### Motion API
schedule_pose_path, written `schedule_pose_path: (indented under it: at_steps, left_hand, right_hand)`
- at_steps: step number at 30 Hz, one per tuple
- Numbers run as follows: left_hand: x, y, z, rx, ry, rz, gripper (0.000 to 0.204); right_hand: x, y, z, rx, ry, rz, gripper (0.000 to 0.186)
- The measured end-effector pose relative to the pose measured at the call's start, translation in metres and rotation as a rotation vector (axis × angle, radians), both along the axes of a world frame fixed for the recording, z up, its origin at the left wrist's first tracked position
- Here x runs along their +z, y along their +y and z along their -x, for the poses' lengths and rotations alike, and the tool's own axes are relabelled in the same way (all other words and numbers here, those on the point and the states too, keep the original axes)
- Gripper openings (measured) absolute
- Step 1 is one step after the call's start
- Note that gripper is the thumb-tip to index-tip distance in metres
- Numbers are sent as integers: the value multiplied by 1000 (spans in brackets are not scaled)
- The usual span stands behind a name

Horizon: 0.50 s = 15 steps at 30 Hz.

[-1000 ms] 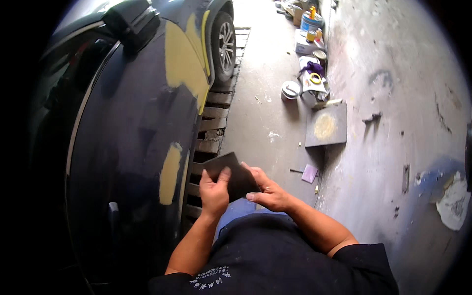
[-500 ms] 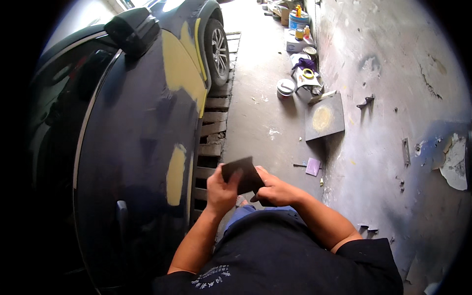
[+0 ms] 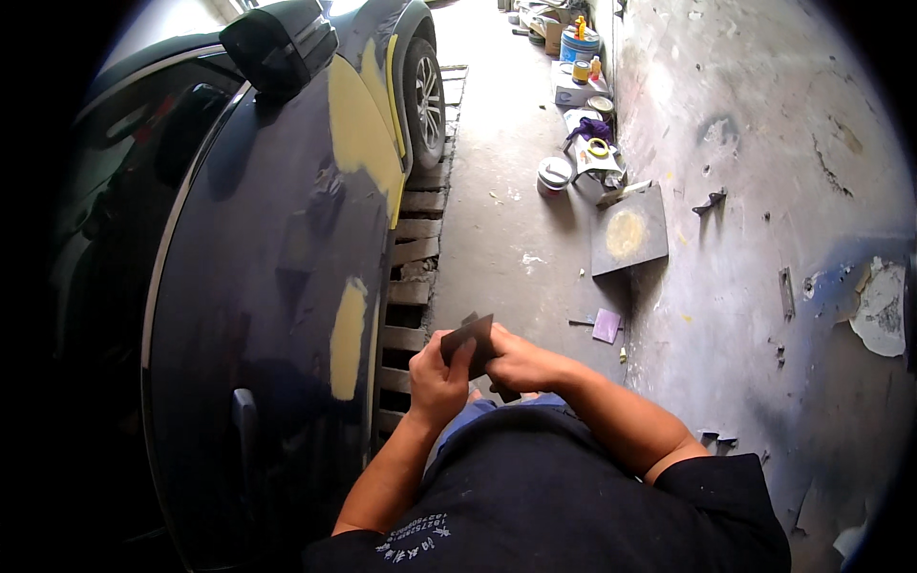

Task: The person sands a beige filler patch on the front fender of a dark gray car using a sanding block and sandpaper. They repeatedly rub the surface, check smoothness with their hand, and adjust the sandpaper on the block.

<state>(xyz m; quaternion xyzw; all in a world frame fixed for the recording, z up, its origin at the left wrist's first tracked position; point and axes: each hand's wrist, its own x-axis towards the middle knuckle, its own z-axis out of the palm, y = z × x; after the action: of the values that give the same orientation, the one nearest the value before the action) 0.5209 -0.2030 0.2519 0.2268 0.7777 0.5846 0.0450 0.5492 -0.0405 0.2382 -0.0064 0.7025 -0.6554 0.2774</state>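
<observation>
A dark, thin sheet (image 3: 467, 340), apparently abrasive paper, is bent between both hands at waist height. My left hand (image 3: 437, 382) grips it from the left, thumb pressed on its face. My right hand (image 3: 516, 365) has its fingers closed round the right part, and a dark flap hangs below them. To the left stands a dark car door (image 3: 248, 286) with a handle (image 3: 243, 420) and pale yellow filler patches (image 3: 346, 339); a larger yellow patch (image 3: 358, 124) spreads toward the front fender.
Along the wall (image 3: 755, 124) on the right lie a square board (image 3: 645, 248) with a beige smear, a white bucket (image 3: 554, 174), tape (image 3: 598, 148), cans (image 3: 579, 48) and a purple spreader (image 3: 606, 326). A slatted grate (image 3: 415, 228) runs beside the car's front wheel (image 3: 427, 115).
The sheet has gone from fairly flat to folded smaller and more upright. Both hands have shifted slightly to the right and drawn closer together around it.
</observation>
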Motion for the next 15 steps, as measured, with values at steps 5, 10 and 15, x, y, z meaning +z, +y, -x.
schedule_pose_path:
  at_steps: [5, 10, 15]
  left_hand:
    - [-7, 0, 5, 2, -278, -253, 13]
    - [-10, -9, 31, 117, -566, -528, 17]
    - [-17, -3, 33, 168, -670, -611, 20]
  right_hand:
    - [38, 11, -4, -45, -145, 97, 67]
    - [-8, 37, -18, -333, 34, 17, 79]
    - [-17, 19, -45, -229, 418, -610, 87]
